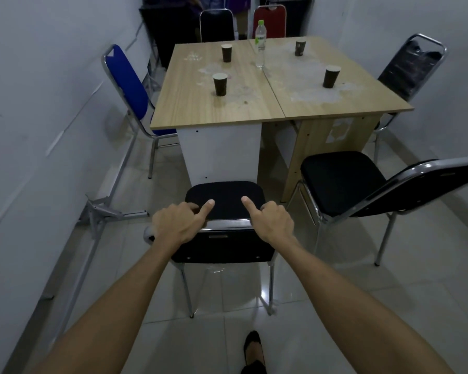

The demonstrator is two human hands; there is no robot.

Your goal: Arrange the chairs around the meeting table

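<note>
Both hands on the top rail of the nearest black padded chair with chrome legs [224, 203], seen from behind and above. Left hand [177, 221] wrapped over the left end of the backrest, fingers curled round its front edge, thumb stretched out along the top towards the middle. Right hand [272, 221] gripping the right end likewise, thumb pointing inward. Chair directly below and ahead of the hands, its seat facing the white end panel of the light wooden desk [219, 103], front edge just beside that panel, all visible legs down on the pale tiled floor [335, 292].

Six chairs counted:
- the held black one at the near end;
- a second black padded chair [341, 182] just to its right, turned at an angle, backrest tilting towards the right edge of view, seat near the wooden desk leg panel;
- a blue padded chair [127, 85] along the left side, seat tucked under the desk top, close to the wall;
- a black chair with a worn backrest [411, 68] at the right side;
- a black-backed chair [217, 25] at the far end;
- a red-backed chair [270, 21] beside it, also at the far end.

Two desk tops pushed together edge to edge, forming one surface. On it, four dark paper cups [220, 84], two per half, all upright and well apart. One clear plastic bottle with a green cap [260, 44] standing near the seam at the far side.

One dark shoe [253, 346] on the floor at the bottom of view. Loose metal frame parts [103, 211] lying against the left wall.
</note>
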